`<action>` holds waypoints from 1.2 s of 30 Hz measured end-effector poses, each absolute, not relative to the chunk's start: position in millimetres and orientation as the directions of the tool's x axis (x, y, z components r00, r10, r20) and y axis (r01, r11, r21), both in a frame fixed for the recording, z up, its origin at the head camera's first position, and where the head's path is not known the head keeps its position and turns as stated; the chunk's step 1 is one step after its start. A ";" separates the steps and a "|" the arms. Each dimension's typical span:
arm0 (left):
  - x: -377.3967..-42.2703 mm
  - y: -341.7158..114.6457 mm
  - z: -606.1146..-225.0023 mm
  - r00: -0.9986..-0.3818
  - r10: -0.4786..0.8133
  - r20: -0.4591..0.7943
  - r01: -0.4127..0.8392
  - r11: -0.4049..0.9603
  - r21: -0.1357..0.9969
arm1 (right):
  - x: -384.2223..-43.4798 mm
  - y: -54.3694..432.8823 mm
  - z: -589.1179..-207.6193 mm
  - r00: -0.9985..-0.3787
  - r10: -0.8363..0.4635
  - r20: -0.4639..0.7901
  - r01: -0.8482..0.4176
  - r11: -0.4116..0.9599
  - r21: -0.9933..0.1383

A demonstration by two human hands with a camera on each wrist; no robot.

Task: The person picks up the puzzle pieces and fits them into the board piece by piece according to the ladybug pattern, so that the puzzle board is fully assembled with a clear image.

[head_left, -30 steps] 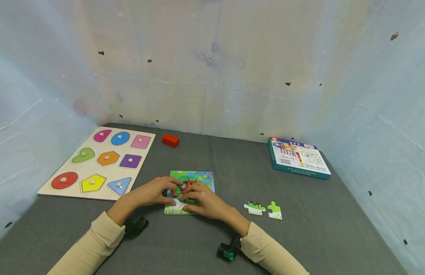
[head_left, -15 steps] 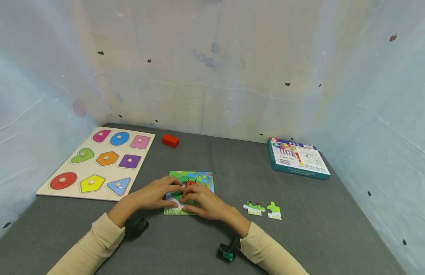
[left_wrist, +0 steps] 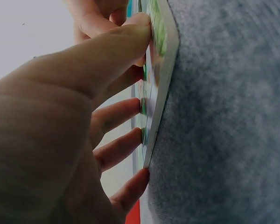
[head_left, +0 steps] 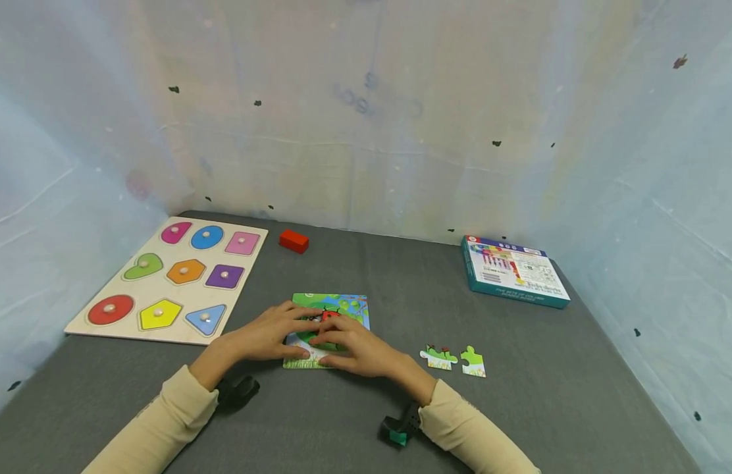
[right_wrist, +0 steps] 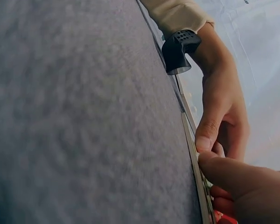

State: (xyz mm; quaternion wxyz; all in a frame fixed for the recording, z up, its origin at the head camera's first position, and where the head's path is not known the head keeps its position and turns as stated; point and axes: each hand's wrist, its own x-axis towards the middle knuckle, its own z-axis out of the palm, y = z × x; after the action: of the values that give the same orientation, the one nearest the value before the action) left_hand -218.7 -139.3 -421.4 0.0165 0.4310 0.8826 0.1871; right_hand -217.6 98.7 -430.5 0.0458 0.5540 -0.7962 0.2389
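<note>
A square picture puzzle point(head_left: 358, 308) with a red ladybug point(head_left: 330, 314) lies mid-table in the head view, partly covered by both hands. My left hand point(head_left: 270, 334) rests on its left side, fingers spread. In the left wrist view the thumb point(left_wrist: 130, 39) presses near the puzzle's front edge point(left_wrist: 164, 79), and the fingertips touch its surface farther in. From the right, my right hand point(head_left: 366, 350) touches the lower middle with thumb and fingertips. The two hands' fingertips meet over the ladybug. Two loose jigsaw pieces, one wide point(head_left: 439, 359) and one corner piece point(head_left: 473, 362), lie to the right.
A wooden shape board point(head_left: 179, 296) with knobbed, coloured shapes lies at the left. Behind the puzzle sits a red block point(head_left: 293, 241). A flat teal-sided box point(head_left: 514, 271) lies at the back right. Pale sheeting point(head_left: 366, 164) encloses the grey table point(head_left: 318, 428).
My left fingers have slid slightly right and now meet the right fingertips, covering more of the ladybug. My right hand has shifted slightly right. The loose pieces stay put.
</note>
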 end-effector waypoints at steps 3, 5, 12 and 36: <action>-218.2 -139.4 -419.8 -0.628 0.767 0.131 0.753 0.557 0.350 | -216.6 102.9 -427.5 -0.398 -0.857 0.327 -0.888 0.270 -0.373; -218.3 -139.3 -419.5 -0.629 0.767 0.126 0.752 0.558 0.351 | -216.0 107.8 -426.3 -0.415 -0.843 0.341 -0.878 0.274 -0.392; -218.3 -138.0 -421.1 -0.633 0.766 0.109 0.746 0.566 0.350 | -214.8 146.1 -422.2 -0.506 -0.764 0.401 -0.848 0.355 -0.394; -218.5 -140.1 -420.5 -0.626 0.767 0.144 0.757 0.552 0.349 | -192.0 282.4 -413.2 -0.759 -0.616 0.210 -0.631 0.617 -0.470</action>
State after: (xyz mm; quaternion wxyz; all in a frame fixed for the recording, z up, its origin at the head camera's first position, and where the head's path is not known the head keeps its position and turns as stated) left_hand -218.5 -140.1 -420.5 0.0126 0.4325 0.8809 0.1917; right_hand -192.0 282.4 -413.2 0.0140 0.3469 -0.8990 0.2670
